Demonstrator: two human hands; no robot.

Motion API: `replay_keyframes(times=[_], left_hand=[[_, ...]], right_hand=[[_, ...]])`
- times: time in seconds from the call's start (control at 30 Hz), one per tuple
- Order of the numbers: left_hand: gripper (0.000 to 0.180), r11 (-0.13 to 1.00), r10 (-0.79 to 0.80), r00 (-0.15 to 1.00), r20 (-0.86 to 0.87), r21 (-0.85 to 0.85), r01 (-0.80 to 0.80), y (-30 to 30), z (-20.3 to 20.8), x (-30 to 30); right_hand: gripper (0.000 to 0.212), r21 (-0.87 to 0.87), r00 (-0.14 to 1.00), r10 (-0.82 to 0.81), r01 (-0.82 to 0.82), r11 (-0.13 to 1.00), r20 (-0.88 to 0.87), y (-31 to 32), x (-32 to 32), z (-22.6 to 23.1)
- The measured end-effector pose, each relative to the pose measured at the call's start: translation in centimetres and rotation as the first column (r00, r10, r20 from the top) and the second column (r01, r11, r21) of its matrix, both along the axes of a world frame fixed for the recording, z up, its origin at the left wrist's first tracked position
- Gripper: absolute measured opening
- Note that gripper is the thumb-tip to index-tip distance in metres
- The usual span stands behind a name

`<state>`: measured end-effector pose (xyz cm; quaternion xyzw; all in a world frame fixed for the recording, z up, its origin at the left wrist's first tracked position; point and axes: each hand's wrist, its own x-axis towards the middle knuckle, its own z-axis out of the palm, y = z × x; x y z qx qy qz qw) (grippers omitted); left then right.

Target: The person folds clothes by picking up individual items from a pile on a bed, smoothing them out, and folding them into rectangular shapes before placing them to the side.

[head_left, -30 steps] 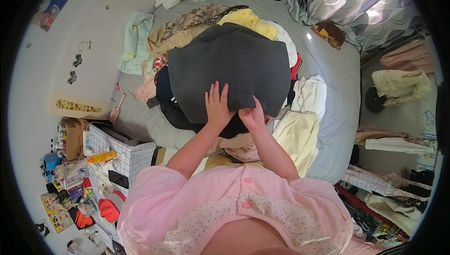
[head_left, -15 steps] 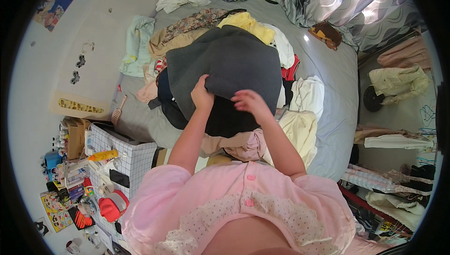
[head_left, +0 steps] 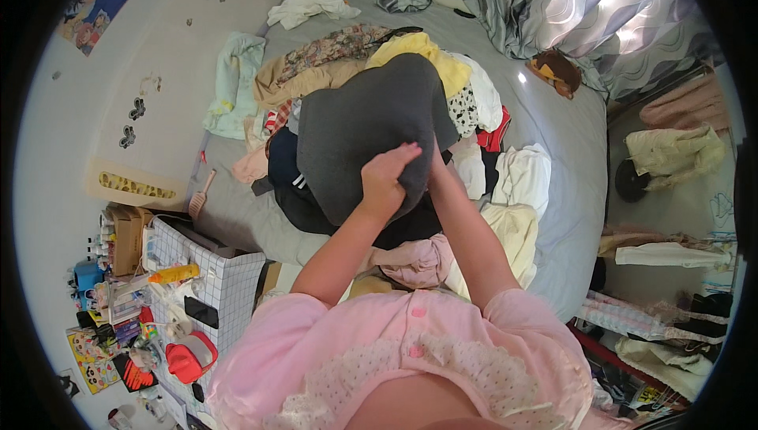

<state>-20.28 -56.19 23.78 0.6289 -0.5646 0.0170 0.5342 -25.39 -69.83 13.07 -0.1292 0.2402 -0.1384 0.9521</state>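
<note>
A dark grey garment of thick, smooth cloth (head_left: 359,122) is raised over a heap of clothes, and I cannot make out its exact kind. My left hand (head_left: 384,183) is closed on its near part, thumb on top, pointing right. Beside it, my right hand (head_left: 438,165) goes in behind the garment's folded right side, where its fingers are hidden. Under the grey cloth lie black and navy clothes (head_left: 288,165). A yellow piece of clothing (head_left: 438,59) and a white one with black spots (head_left: 463,110) lie just beyond it.
The heap rests on a bed with a grey sheet (head_left: 572,185). Cream and white clothes (head_left: 505,232) lie to the right, a mint garment (head_left: 237,82) to the left. A hairbrush (head_left: 201,195) lies near a cluttered desk with a checked cover (head_left: 241,284). Clothes hang on the right (head_left: 671,255).
The grey garment, spread wide before, is now gathered and folded at its right side. My left hand has moved right; my right hand, free before, has gone in behind the cloth.
</note>
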Motion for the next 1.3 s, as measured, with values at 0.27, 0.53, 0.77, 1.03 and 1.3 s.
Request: replay_keyframes(times=[0.27, 0.53, 0.77, 1.03, 1.3], left_hand=[[0.028, 0.963, -0.231, 0.941, 0.246, -0.083, 0.258, 0.2, 2.5, -2.4], [0.033, 0.901, -0.421, 0.889, 0.182, 0.199, 0.386, 1.5, -10.3, -2.2], [0.035, 0.854, -0.458, 0.874, 0.160, 0.354, 0.382, 2.8, -13.2, -0.8], [0.042, 0.865, -0.340, 0.914, 0.222, 0.454, 0.211, 2.7, -5.6, 3.0], [0.050, 0.668, 0.078, 0.996, 0.050, 0.739, -0.089, 3.9, -16.3, 11.0]], right_hand=[[0.067, -0.225, 0.982, -0.167, 0.144, 0.964, -0.087, -1.8, -3.3, 0.9], [0.070, -0.032, 0.934, -0.320, 0.319, 0.947, -0.161, 1.1, -1.8, -5.6], [0.074, -0.227, 0.919, -0.220, 0.150, 0.962, -0.327, 1.1, -4.4, -6.0], [0.091, -0.637, 0.774, -0.214, -0.294, 0.712, -0.596, -1.0, -3.9, -4.0], [0.075, -0.423, 0.876, -0.003, -0.229, 0.876, -0.481, -0.1, -3.8, -4.5]])
